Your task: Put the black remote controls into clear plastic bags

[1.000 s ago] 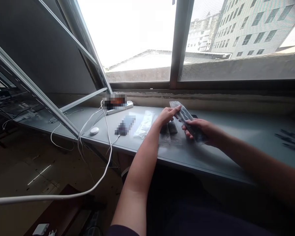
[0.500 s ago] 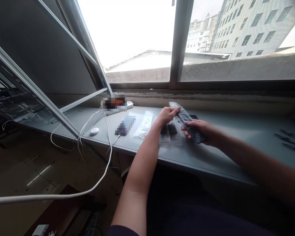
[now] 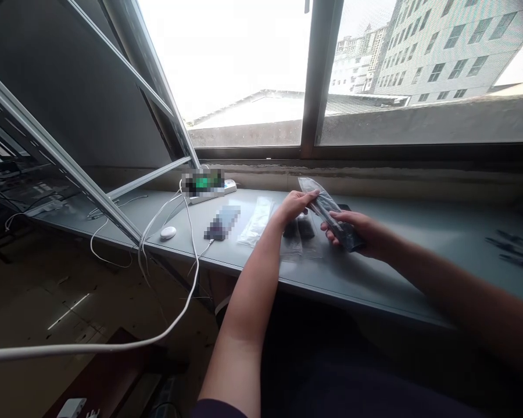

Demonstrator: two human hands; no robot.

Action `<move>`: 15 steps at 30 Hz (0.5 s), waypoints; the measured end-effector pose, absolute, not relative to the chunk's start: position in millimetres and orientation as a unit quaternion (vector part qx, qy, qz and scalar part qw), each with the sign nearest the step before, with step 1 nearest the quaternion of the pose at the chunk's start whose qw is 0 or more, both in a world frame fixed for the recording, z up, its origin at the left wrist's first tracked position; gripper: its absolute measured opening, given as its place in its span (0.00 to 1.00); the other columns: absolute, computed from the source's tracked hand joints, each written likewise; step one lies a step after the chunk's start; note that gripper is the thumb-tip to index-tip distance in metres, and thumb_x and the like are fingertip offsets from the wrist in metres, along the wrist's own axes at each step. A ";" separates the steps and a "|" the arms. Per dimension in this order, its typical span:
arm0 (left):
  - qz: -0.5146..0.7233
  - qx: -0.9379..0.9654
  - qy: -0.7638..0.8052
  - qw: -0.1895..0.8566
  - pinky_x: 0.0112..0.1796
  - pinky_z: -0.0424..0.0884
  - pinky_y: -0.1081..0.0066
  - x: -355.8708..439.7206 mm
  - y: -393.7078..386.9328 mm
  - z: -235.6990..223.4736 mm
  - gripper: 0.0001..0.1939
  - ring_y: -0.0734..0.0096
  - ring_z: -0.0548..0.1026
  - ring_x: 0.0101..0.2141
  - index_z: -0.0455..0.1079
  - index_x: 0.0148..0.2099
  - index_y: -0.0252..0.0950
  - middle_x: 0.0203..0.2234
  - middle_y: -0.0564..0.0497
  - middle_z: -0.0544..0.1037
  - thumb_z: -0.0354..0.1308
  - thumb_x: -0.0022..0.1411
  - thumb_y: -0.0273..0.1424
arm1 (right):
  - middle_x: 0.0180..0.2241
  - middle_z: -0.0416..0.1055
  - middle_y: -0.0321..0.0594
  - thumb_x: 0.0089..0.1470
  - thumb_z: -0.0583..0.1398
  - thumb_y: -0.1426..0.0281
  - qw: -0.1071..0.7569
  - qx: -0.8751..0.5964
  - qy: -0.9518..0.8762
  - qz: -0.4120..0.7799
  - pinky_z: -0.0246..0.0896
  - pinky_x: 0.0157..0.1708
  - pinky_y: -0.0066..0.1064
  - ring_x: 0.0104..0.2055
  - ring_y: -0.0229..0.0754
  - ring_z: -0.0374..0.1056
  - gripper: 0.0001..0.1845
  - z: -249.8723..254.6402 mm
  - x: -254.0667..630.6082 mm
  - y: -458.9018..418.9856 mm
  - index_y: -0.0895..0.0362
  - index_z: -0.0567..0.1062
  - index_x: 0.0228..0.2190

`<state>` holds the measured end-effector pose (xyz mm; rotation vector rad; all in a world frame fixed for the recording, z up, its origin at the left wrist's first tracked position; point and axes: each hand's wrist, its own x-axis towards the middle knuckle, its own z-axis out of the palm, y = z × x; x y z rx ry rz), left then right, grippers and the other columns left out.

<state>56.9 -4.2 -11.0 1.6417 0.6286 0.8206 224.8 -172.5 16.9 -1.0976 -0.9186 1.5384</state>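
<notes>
Both hands hold one clear plastic bag (image 3: pixel 326 204) with a long dark item inside, just above the grey shelf (image 3: pixel 396 273) under the window. My left hand (image 3: pixel 295 204) pinches the bag's far end near its open top. My right hand (image 3: pixel 357 229) is wrapped round the near end of the bag and the dark item. Under the hands lie more clear bags with dark items (image 3: pixel 300 232) flat on the shelf.
A stack of empty clear bags (image 3: pixel 256 220) and a blurred phone (image 3: pixel 222 222) lie left of my hands. Further left are a white round puck (image 3: pixel 168 232), a power strip (image 3: pixel 209 187) and white cables (image 3: pixel 157 229). Dark loose parts (image 3: pixel 514 247) lie at the far right. A slanted metal frame (image 3: pixel 70 157) crosses the left.
The bag has tilted up slightly at its far end and the dark item sits a little deeper in it. Both hands stay in nearly the same place.
</notes>
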 end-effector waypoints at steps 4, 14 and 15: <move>0.383 0.688 0.260 0.559 0.31 0.66 0.71 56.6 -1.2 -12.0 0.33 0.76 0.69 0.26 0.78 0.30 0.33 0.25 0.50 0.76 0.67 0.67 0.60 | 0.39 0.84 0.49 0.72 0.65 0.72 0.492 -0.448 -0.386 0.638 0.83 0.28 0.28 0.31 0.43 0.80 0.04 15.7 226.7 -171.8 0.57 0.81 0.41; 0.459 0.664 0.283 0.518 0.29 0.63 0.72 56.5 1.4 -12.5 0.34 0.77 0.64 0.24 0.71 0.27 0.36 0.21 0.55 0.69 0.66 0.67 0.62 | 0.39 0.82 0.50 0.72 0.65 0.70 0.495 -0.440 -0.401 0.633 0.80 0.27 0.28 0.31 0.43 0.78 0.05 15.1 224.9 -172.2 0.59 0.81 0.42; 0.453 0.663 0.280 0.526 0.29 0.64 0.72 56.1 -0.1 -11.5 0.34 0.77 0.66 0.25 0.72 0.27 0.36 0.22 0.54 0.70 0.66 0.67 0.62 | 0.39 0.82 0.49 0.72 0.65 0.70 0.498 -0.438 -0.399 0.634 0.80 0.26 0.28 0.31 0.43 0.77 0.05 15.4 224.5 -172.4 0.59 0.81 0.42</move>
